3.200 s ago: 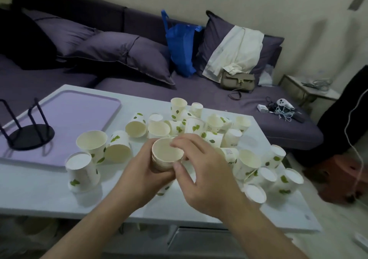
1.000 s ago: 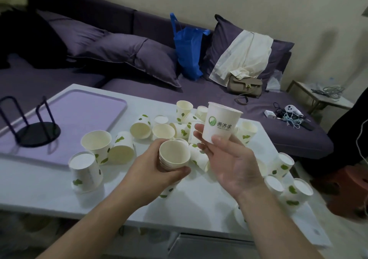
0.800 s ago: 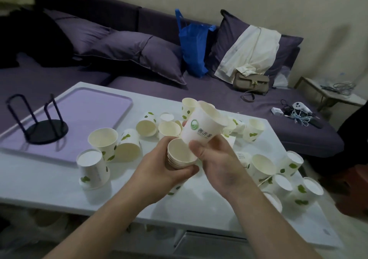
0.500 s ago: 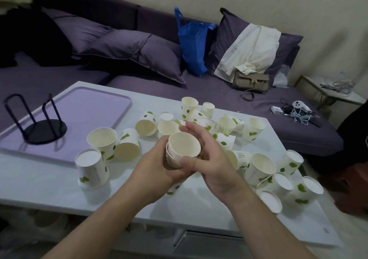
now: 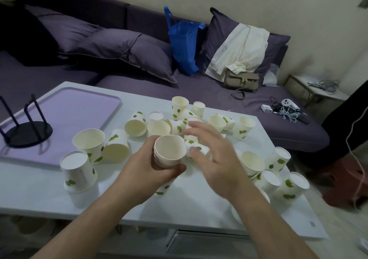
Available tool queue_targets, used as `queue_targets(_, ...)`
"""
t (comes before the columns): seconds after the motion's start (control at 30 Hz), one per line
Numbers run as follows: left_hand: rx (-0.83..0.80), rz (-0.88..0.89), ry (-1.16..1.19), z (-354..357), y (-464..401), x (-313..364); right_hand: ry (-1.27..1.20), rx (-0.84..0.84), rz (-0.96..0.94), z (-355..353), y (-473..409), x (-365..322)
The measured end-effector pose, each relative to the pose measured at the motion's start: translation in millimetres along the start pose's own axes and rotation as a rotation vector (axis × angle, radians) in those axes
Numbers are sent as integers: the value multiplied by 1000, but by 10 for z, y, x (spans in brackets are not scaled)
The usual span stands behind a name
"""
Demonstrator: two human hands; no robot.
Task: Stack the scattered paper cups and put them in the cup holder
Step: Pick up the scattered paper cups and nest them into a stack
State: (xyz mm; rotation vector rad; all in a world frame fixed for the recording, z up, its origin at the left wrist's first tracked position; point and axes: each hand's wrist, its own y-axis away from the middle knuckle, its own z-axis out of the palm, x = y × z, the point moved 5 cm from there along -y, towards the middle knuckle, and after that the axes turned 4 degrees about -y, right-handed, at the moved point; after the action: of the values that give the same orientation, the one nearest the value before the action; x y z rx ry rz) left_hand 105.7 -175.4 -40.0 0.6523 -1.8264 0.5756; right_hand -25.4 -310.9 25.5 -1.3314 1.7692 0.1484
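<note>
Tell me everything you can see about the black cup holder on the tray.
The cup holder is black and looks like metal: a flat round base with thin upright rods rising from it, some joined at the top by a curved bend. It stands upright on the lilac tray at the table's far left, partly cut off by the picture's edge. It holds no cups, and neither hand touches it. The nearest loose paper cups sit off the tray, to its right.

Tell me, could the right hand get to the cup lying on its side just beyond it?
Probably yes. The right hand is open and holds nothing, and it hovers right over the cup lying on its side. Nothing lies between them; the left hand grips the stack of cups beside it.
</note>
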Motion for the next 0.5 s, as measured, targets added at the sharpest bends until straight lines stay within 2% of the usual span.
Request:
queue_targets(0.07,1,4,-29,-6,7,5,239,180,85,-282,-35,221)
queue_targets(0.1,0,2,-34,-10,12,4,384,168,153,-373,-54,319)
queue_targets(0.2,3,-5,-37,-17,16,7,700,-135,435,-398,-23,657)
queue_targets(0.3,6,-2,-40,-7,14,25,807,-349,592,-293,82,859)
queue_targets(0.4,14,4,-50,6,9,33,861,-451,635,-217,127,914)
queue_targets(0.5,17,3,-46,9,7,15,870,-454,604,-213,110,832)
